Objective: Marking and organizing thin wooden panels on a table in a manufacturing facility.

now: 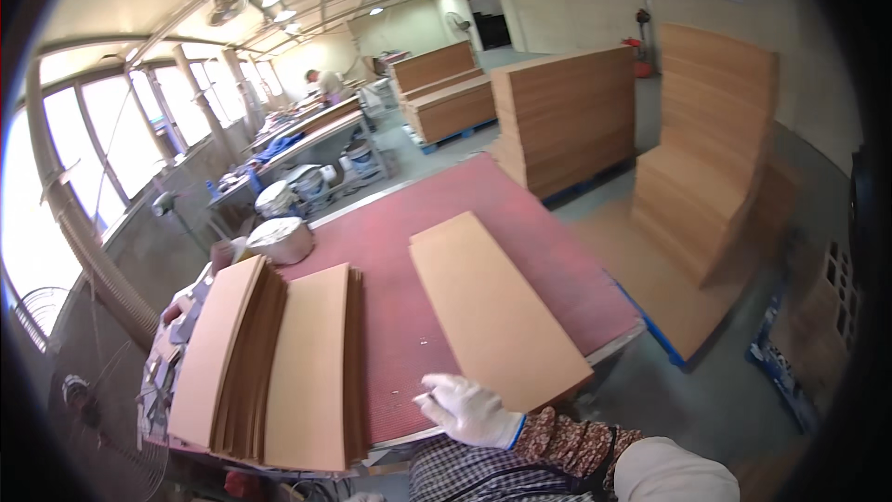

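Observation:
My right hand (469, 409), in a white glove with a blue cuff, hovers at the table's front edge by the near left corner of a long tan board (497, 316). Its fingers point left, loosely bent and apart, with nothing seen in them. The board lies flat and slanted on the red table (395, 316); a thin edge at its far left end suggests another piece beneath. To the left are two leaning stacks of similar boards, the outer stack (214, 353) and the inner stack (307, 363). A pale sliver at the lower edge may be my left glove; its fingers are hidden.
Right of the table, a tall stepped board stack (697, 177) stands on a low platform with a blue edge. Beyond the table rises another large stack (567, 116). A white roll (282, 240) sits at the far left corner. A person (327, 84) works at a distant bench.

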### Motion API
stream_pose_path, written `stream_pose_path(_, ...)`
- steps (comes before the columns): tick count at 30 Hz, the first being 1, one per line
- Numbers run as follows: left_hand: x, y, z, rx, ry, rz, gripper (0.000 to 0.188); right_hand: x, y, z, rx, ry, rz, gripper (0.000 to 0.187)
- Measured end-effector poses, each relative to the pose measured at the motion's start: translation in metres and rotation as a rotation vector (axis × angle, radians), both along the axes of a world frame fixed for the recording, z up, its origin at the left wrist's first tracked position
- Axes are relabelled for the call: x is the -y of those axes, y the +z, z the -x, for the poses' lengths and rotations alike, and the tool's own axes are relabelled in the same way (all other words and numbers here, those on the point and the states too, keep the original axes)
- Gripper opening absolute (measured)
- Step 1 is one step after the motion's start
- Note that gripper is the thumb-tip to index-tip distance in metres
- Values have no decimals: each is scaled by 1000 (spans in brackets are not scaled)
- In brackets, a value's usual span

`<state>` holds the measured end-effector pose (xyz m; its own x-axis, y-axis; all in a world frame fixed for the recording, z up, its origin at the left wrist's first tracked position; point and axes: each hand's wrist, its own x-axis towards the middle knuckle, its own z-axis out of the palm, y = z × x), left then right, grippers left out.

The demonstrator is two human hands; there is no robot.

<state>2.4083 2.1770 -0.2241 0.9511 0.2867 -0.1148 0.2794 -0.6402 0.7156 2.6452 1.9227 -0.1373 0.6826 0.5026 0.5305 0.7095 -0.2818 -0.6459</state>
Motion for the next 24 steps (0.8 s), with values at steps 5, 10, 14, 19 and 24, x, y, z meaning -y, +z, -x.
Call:
stream_pose_path(5, -34, -138, -17, -548, -341, -93, 32, 74, 11, -22, 132, -373, -64, 34)
stream_pose_path(10, 34, -122, -134, -579, -399, -36, 32, 111, 4, -32, -45, -467, -34, 35)
stream_pose_path(14, 92, -111, -200, -548, -511, -5, 32, 125, -34, -34, -6, -475, -1, 34)
stream_pose_path(19, 135, -114, -231, -557, -584, 42, 32, 118, -43, -30, 139, -480, 140, 31)
stream_pose_path(24, 143, -130, -227, -608, -595, 77, 32, 110, -39, -27, 180, -513, 202, 28)
